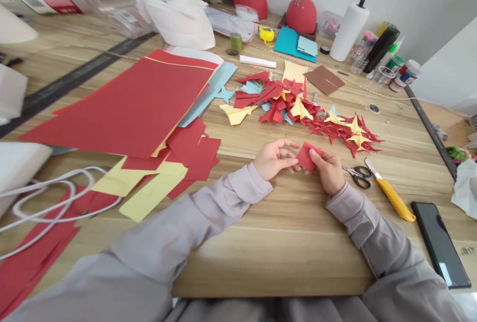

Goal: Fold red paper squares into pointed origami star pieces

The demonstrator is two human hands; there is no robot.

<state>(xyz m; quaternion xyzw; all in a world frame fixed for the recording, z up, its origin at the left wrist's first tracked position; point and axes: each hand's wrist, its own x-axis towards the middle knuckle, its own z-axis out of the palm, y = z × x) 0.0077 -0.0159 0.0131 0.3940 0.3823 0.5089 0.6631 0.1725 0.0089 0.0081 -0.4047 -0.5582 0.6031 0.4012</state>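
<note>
From my remote feed, the right hand (330, 169) has its grip closed on a small red paper square (304, 157), thumb on top, above the middle of the worktop (276, 247). The left hand (276, 160) is at the square's left side, its grip narrow and fingers curved; I cannot tell whether it pinches the paper. Beyond both hands, toward the far edge, I see a heap of folded paper stars (328, 125), mostly red with some yellow. Right of the right hand lie black-handled scissors (355, 173), a yellow utility knife (395, 200) and, by the near right corner, a smartphone (441, 245). On the left side I have large red paper sheets (130, 103), with yellow paper strips (153, 194) nearer the near edge. A yellow tape measure (266, 33) sits toward the far edge.
</note>
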